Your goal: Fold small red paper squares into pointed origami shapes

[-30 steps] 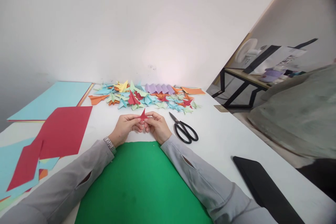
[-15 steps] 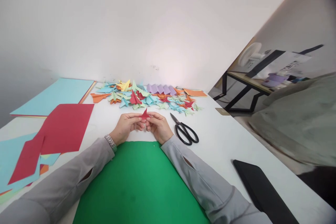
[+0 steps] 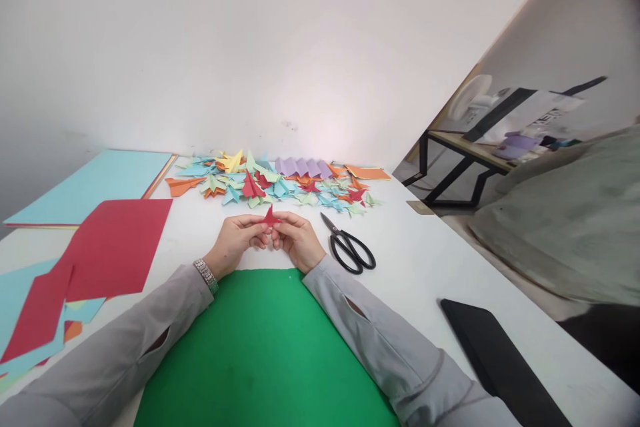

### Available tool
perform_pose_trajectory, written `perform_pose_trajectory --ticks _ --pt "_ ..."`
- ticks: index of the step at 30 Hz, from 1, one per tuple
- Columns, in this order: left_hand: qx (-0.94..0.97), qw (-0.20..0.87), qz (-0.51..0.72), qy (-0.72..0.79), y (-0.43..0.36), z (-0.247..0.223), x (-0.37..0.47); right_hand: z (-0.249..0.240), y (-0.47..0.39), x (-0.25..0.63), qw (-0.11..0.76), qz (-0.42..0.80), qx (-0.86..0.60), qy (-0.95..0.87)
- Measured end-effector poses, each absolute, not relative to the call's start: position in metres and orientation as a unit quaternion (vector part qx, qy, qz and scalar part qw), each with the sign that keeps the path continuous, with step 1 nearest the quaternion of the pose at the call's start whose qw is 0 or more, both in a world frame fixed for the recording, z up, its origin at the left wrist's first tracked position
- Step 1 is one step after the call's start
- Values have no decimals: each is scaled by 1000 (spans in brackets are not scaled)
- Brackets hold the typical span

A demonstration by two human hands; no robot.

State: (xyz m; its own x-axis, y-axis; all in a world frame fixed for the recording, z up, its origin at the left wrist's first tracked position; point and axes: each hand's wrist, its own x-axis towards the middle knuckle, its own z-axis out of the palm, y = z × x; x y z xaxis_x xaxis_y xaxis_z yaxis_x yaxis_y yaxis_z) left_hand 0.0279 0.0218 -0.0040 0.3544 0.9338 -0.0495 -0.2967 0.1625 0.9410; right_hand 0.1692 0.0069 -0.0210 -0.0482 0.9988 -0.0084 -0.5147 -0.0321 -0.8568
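A small folded red paper piece [image 3: 271, 217] with an upright point is pinched between my two hands, just past the far edge of the green sheet [image 3: 265, 347]. My left hand [image 3: 236, 240] grips its left side between thumb and fingers. On its right side, the thumb and fingers of my right hand [image 3: 299, 239] are closed. Black-handled scissors [image 3: 350, 245] lie to the right of my right hand, tips pointing away. Behind my hands spreads a pile of small folded papers [image 3: 280, 187] in many colours.
Light blue sheets [image 3: 95, 180] are stacked at the back left, with red paper [image 3: 123, 243] and cut pieces nearer. An orange paper [image 3: 367, 173] lies at the back right. A black flat object [image 3: 500, 360] rests at the right. Beyond stands a shelf [image 3: 470, 147].
The whole view has shifted slightly, so the table items appear a little further left. Both hands keep hold of the red paper piece in nearly the same pose.
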Motion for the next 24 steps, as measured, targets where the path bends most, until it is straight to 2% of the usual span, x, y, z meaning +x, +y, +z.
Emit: perform_pose_trajectory --ticks 11,24 --pt "476 673 451 342 22 -3 28 -20 7 166 598 628 -346 -359" --pt "446 713 433 325 22 -2 25 -12 5 171 595 644 -354 -326"
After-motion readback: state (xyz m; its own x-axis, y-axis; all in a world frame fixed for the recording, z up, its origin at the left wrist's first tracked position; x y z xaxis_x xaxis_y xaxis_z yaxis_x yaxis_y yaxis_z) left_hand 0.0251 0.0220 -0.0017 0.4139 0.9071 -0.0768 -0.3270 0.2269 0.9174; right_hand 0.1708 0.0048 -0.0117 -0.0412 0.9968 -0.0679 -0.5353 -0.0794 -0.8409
